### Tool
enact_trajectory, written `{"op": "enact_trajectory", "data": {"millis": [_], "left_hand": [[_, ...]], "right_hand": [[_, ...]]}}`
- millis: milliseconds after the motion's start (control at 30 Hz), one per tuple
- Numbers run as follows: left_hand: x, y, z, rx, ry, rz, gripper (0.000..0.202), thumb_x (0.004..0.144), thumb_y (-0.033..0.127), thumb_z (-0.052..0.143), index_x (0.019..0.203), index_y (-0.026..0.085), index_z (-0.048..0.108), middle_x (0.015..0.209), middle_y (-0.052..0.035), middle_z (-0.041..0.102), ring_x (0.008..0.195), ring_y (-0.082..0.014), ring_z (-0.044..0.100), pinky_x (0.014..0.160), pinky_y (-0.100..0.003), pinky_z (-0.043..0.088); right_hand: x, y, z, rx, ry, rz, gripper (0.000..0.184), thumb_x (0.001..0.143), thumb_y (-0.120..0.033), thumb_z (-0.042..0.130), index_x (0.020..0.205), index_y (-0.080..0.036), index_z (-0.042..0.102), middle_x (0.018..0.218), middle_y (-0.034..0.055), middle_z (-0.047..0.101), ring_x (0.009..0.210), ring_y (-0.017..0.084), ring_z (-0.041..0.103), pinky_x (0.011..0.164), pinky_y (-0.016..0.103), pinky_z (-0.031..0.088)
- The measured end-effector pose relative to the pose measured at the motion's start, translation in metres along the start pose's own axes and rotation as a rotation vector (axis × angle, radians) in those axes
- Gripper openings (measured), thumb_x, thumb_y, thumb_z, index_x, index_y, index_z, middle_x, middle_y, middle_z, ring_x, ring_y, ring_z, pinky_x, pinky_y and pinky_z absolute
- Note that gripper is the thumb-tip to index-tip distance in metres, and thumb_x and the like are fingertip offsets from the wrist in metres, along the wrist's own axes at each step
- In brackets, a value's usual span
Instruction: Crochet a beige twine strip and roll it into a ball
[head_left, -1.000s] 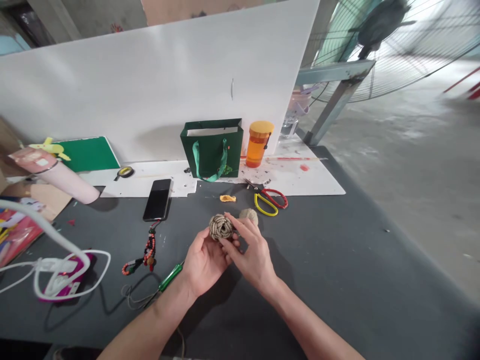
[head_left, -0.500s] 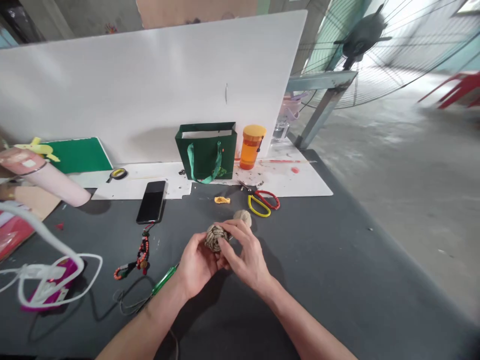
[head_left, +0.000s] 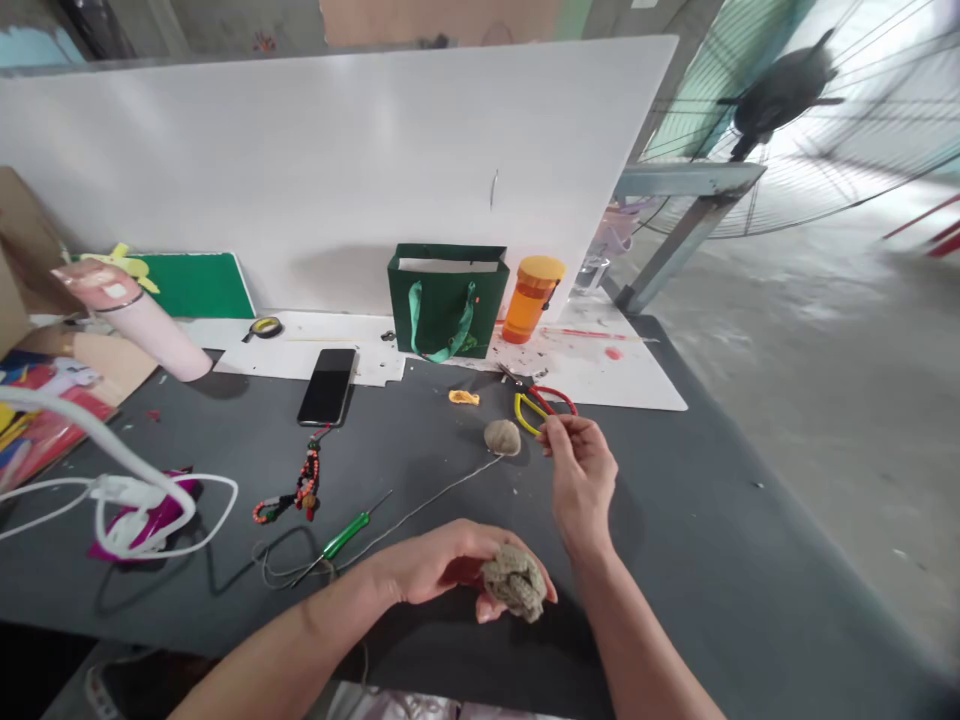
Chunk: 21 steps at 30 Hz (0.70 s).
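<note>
My left hand [head_left: 442,562] is curled round a knotted ball of beige cord [head_left: 516,582] close to the table's front edge. My right hand [head_left: 583,475] is at the lower end of the scissors' [head_left: 556,398] red and yellow handles, thumb and fingertips pinched together. What they hold, if anything, is hidden; I cannot tell whether they touch the handles. A smooth wound ball of cord [head_left: 502,437] lies between the scissors and my left hand. From it a thin strand runs left across the table, past a green-handled awl [head_left: 346,535].
Further back stand a green paper bag [head_left: 448,310] and an orange bottle [head_left: 531,300]. To the left lie a phone [head_left: 328,387], a beaded strap [head_left: 307,480], a pink tumbler [head_left: 154,330] and white cables [head_left: 97,430]. A small orange piece [head_left: 463,397] lies near the scissors.
My right hand has left the knotted ball and moved up and right to the scissors. My left hand has drawn the knotted ball nearer the front edge. The view has shifted a little.
</note>
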<state>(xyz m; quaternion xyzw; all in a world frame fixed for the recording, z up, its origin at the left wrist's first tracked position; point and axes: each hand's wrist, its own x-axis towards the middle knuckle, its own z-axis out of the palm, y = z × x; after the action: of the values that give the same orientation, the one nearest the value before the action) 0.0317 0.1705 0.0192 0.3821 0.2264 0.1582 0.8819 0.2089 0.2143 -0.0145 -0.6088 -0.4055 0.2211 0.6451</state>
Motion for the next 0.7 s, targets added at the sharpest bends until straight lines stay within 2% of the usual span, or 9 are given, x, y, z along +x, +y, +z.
{"op": "enact_trajectory", "data": {"millis": [67, 133, 200, 267, 333, 400, 467, 567, 700], "left_hand": [[0.000, -0.001, -0.003, -0.025, -0.024, 0.004, 0.025, 0.080, 0.031, 0.064, 0.088, 0.014, 0.080, 0.071, -0.0069, 0.067, 0.052, -0.0132, 0.050, 0.052, -0.027, 0.037], [0.001, 0.001, -0.008, -0.150, -0.010, 0.054, 0.031, 0.081, 0.036, 0.063, 0.090, 0.011, 0.080, 0.063, -0.0057, 0.064, 0.049, -0.0135, 0.049, 0.050, -0.027, 0.038], [0.003, 0.004, -0.015, -0.380, 0.059, 0.155, 0.040, 0.083, 0.039, 0.059, 0.093, 0.006, 0.079, 0.056, -0.0042, 0.058, 0.046, -0.0142, 0.046, 0.048, -0.028, 0.037], [0.003, 0.008, -0.022, -0.605, 0.168, 0.270, 0.044, 0.087, 0.038, 0.053, 0.096, 0.003, 0.077, 0.054, -0.0033, 0.054, 0.047, -0.0142, 0.046, 0.049, -0.027, 0.038], [0.002, 0.013, -0.029, -0.720, 0.255, 0.358, 0.045, 0.093, 0.037, 0.046, 0.101, 0.004, 0.075, 0.058, -0.0024, 0.053, 0.050, -0.0129, 0.047, 0.052, -0.025, 0.040], [0.001, 0.017, -0.035, -0.761, 0.303, 0.405, 0.048, 0.097, 0.038, 0.038, 0.103, 0.007, 0.074, 0.061, -0.0014, 0.052, 0.052, -0.0118, 0.047, 0.054, -0.023, 0.041], [-0.001, 0.020, -0.039, -0.786, 0.338, 0.425, 0.051, 0.100, 0.039, 0.032, 0.104, 0.009, 0.073, 0.061, -0.0009, 0.052, 0.051, -0.0121, 0.047, 0.054, -0.023, 0.041], [0.000, 0.021, -0.042, -0.803, 0.368, 0.427, 0.051, 0.102, 0.041, 0.030, 0.104, 0.013, 0.073, 0.058, -0.0004, 0.051, 0.049, -0.0133, 0.046, 0.052, -0.024, 0.040], [0.002, 0.022, -0.041, -0.804, 0.399, 0.395, 0.050, 0.101, 0.041, 0.031, 0.101, 0.011, 0.072, 0.058, -0.0027, 0.055, 0.049, -0.0151, 0.051, 0.052, -0.026, 0.043]], "right_hand": [[0.004, 0.001, 0.002, -0.234, -0.132, -0.103, 0.028, 0.089, -0.045, 0.057, 0.087, -0.018, 0.067, 0.073, 0.0048, 0.070, 0.063, 0.018, 0.061, 0.062, 0.031, 0.048], [0.013, -0.001, 0.008, -0.426, -0.292, -0.191, 0.026, 0.090, -0.039, 0.054, 0.088, -0.019, 0.070, 0.078, 0.0067, 0.073, 0.065, 0.019, 0.064, 0.063, 0.031, 0.050], [0.027, -0.006, 0.020, -0.522, -0.402, -0.230, 0.020, 0.088, -0.031, 0.057, 0.086, -0.020, 0.073, 0.084, 0.0068, 0.076, 0.074, 0.021, 0.067, 0.069, 0.031, 0.052], [0.043, -0.012, 0.038, -0.625, -0.483, -0.255, 0.019, 0.088, -0.022, 0.057, 0.092, -0.020, 0.075, 0.095, 0.0079, 0.077, 0.092, 0.023, 0.069, 0.085, 0.034, 0.053], [0.058, -0.016, 0.058, -0.751, -0.559, -0.253, 0.023, 0.090, -0.014, 0.054, 0.096, -0.019, 0.076, 0.105, 0.0095, 0.077, 0.106, 0.025, 0.068, 0.095, 0.036, 0.050], [0.069, -0.017, 0.077, -0.879, -0.651, -0.226, 0.022, 0.091, -0.010, 0.057, 0.099, -0.018, 0.075, 0.111, 0.0113, 0.075, 0.110, 0.026, 0.067, 0.097, 0.037, 0.051], [0.076, -0.016, 0.093, -0.989, -0.745, -0.198, 0.017, 0.094, -0.017, 0.063, 0.108, -0.017, 0.072, 0.118, 0.0116, 0.072, 0.110, 0.026, 0.067, 0.096, 0.041, 0.053], [0.082, -0.013, 0.106, -1.107, -0.857, -0.172, 0.031, 0.098, -0.033, 0.065, 0.125, -0.018, 0.063, 0.128, 0.0100, 0.065, 0.109, 0.025, 0.067, 0.092, 0.046, 0.058], [0.083, -0.008, 0.114, -1.189, -0.932, -0.149, 0.035, 0.098, -0.035, 0.065, 0.129, -0.018, 0.061, 0.130, 0.0101, 0.064, 0.109, 0.025, 0.067, 0.091, 0.046, 0.059]]}}
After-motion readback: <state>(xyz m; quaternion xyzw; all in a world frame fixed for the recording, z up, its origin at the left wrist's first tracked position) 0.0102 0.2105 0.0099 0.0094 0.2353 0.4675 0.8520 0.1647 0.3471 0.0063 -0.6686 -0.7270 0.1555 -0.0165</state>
